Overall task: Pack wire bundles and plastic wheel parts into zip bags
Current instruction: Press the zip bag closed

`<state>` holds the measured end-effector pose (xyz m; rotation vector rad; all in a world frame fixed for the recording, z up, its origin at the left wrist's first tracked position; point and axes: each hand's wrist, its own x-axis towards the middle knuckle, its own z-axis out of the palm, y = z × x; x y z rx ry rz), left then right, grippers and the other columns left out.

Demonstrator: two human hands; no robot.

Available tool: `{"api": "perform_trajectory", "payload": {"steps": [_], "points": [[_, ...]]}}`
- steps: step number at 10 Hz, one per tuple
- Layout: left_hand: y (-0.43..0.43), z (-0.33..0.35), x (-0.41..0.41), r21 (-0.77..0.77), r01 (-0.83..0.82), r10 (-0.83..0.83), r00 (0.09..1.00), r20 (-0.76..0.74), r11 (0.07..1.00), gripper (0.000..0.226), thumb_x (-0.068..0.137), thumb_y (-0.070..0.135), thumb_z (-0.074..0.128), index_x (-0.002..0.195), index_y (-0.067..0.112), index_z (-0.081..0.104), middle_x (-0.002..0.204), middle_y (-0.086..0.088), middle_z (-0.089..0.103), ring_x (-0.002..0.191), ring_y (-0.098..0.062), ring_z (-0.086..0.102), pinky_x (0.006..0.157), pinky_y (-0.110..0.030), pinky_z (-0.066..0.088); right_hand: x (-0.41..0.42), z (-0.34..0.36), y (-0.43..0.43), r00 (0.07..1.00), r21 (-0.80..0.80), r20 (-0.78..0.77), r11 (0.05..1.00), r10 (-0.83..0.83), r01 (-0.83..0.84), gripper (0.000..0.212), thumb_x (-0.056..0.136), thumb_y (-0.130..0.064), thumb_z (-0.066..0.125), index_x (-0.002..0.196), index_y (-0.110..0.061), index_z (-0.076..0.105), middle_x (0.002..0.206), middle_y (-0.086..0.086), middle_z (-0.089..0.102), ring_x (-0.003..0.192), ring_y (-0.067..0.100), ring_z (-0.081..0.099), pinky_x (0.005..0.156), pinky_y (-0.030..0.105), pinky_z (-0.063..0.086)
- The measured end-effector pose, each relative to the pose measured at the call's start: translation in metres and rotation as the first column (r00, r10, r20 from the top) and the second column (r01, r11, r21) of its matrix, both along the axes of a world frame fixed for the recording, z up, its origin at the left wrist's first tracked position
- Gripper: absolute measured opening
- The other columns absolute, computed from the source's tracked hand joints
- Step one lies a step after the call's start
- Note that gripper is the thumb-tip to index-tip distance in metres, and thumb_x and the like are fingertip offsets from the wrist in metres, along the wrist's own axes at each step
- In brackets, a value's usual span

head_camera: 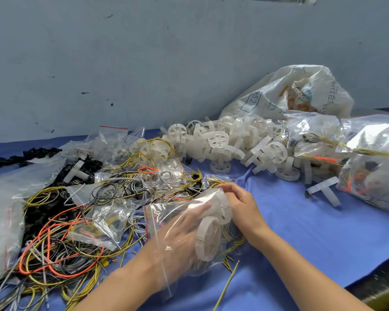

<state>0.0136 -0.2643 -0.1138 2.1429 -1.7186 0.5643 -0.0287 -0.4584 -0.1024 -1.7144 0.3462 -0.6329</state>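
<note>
Judging from the table (301, 232), much work is left; a big heap of loose plastic wheel parts (225, 144) and a wide tangle of wires (61, 250) still wait, while only a few filled bags (373, 158) lie at the right; the left hand (184, 234) is inside the zip bag (166, 223), fingers straight; the right hand (240, 203) grips the wheel part (211, 236) through the plastic.
</note>
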Motion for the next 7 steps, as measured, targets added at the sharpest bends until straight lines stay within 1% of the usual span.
{"api": "perform_trajectory", "payload": {"steps": [1, 2, 3, 4, 5, 6, 7], "points": [[0.004, 0.008, -0.003, 0.135, -0.061, 0.057, 0.998, 0.037, 0.989, 0.061, 0.086, 0.028, 0.043, 0.145, 0.013, 0.043, 0.141, 0.003, 0.054, 0.130, -0.011, 0.051, 0.109, -0.022, 0.038, -0.001, 0.001, -0.002, 0.999, 0.003, 0.006, 0.999, 0.032, -0.032, 0.032, 0.096, -0.002, 0.044, 0.096, -0.019, 0.072, 0.091, -0.010, 0.072, 0.083, -0.002, 0.064, 0.071, 0.012, 0.049], [0.005, 0.002, 0.002, 0.043, 0.112, -0.088, 0.923, -0.375, 0.993, 0.041, 0.094, 0.009, 0.055, 0.136, 0.006, 0.052, 0.131, -0.003, 0.055, 0.131, -0.002, 0.045, 0.107, -0.013, 0.034, -0.001, -0.001, -0.002, 0.999, 0.003, -0.008, 0.999, 0.047, -0.047, 0.030, 0.099, -0.008, 0.045, 0.097, -0.023, 0.071, 0.095, -0.013, 0.071, 0.090, -0.004, 0.063, 0.075, 0.009, 0.047], [0.009, 0.006, 0.005, -0.159, 0.060, -0.136, 0.841, -0.523, 0.985, 0.043, 0.096, 0.017, 0.057, 0.137, 0.026, 0.050, 0.136, 0.011, 0.053, 0.130, 0.005, 0.044, 0.109, -0.018, 0.037, -0.002, -0.001, -0.001, 1.000, -0.015, 0.003, 0.999, 0.029, -0.029, 0.025, 0.102, -0.019, 0.046, 0.101, -0.026, 0.070, 0.098, -0.016, 0.071, 0.093, -0.007, 0.062, 0.075, 0.007, 0.045], [0.001, 0.018, 0.001, -0.229, 0.158, -0.251, 0.846, -0.471, 0.961, 0.043, 0.095, 0.013, 0.058, 0.137, 0.016, 0.050, 0.142, 0.004, 0.049, 0.135, -0.009, 0.044, 0.109, -0.040, 0.042, -0.005, -0.002, 0.000, 1.000, -0.159, -0.002, 0.987, 0.025, -0.025, 0.034, 0.099, -0.048, 0.040, 0.112, -0.032, 0.067, 0.108, -0.020, 0.068, 0.106, -0.004, 0.059, 0.088, 0.015, 0.045], [-0.003, 0.028, 0.000, -0.249, 0.238, -0.321, 0.869, -0.377, 0.939, 0.047, 0.094, 0.001, 0.057, 0.140, 0.005, 0.046, 0.152, -0.002, 0.039, 0.142, -0.018, 0.034, 0.115, -0.040, 0.033, -0.008, -0.004, 0.003, 0.998, -0.375, -0.029, 0.925, 0.057, -0.064, 0.044, 0.095, -0.060, 0.036, 0.125, -0.038, 0.058, 0.123, -0.026, 0.058, 0.118, -0.008, 0.050, 0.095, 0.011, 0.039], [-0.001, 0.020, 0.003, -0.148, 0.175, -0.219, 0.900, -0.378, 0.973, 0.045, 0.096, 0.000, 0.055, 0.139, 0.005, 0.047, 0.145, -0.009, 0.047, 0.135, -0.006, 0.042, 0.113, -0.038, 0.036, -0.006, -0.007, 0.007, 0.997, -0.415, -0.042, 0.906, 0.071, -0.082, 0.044, 0.100, -0.053, 0.036, 0.135, -0.033, 0.052, 0.133, -0.019, 0.053, 0.129, -0.004, 0.044, 0.108, 0.026, 0.038], [-0.008, 0.007, 0.004, -0.082, -0.117, 0.063, 0.873, -0.483, 0.990, 0.019, 0.102, 0.002, 0.040, 0.112, 0.011, 0.054, 0.103, -0.009, 0.063, 0.074, 0.013, 0.062, 0.083, -0.020, 0.052, -0.006, -0.010, 0.006, 0.999, -0.458, -0.037, 0.888, 0.026, -0.040, 0.049, 0.096, -0.055, 0.037, 0.138, -0.032, 0.050, 0.134, -0.017, 0.052, 0.129, -0.003, 0.043, 0.110, 0.031, 0.038]]}}
